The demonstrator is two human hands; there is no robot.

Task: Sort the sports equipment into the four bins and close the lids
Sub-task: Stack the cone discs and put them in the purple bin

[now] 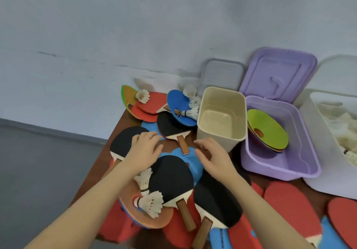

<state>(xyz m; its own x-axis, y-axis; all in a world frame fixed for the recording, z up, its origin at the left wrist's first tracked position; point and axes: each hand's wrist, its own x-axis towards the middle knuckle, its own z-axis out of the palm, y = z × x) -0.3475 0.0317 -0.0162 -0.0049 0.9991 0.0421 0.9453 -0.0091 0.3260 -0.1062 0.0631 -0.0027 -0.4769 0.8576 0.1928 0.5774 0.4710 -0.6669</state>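
On the brown wooden table (pixel 133 120), a heap of table-tennis paddles, flat coloured discs and white feathered shuttlecocks lies unsorted. The left hand (pixel 144 148) rests palm down, fingers relaxed and loosely spread, on a black-rubber paddle (pixel 123 142) at the pile's left edge. The right hand (pixel 210 157) hovers over a light-blue flat disc (pixel 191 161), fingers slightly curled and apart, holding nothing. Between the hands lies another black paddle with a wooden handle (pixel 174 130). Near the person, two shuttlecocks (pixel 151 203) sit on an orange disc (pixel 154 221) beside a third black paddle (pixel 172 179). Just beyond the right hand stands an open, bare beige plastic bin (pixel 222 101). To its right, a lilac plastic bin (pixel 280 169) with its lid (pixel 278 74) raised holds stacked discs, green on top (pixel 268 128). Farther right, a translucent white bin (pixel 309 113) holds a mass of white shuttlecocks.
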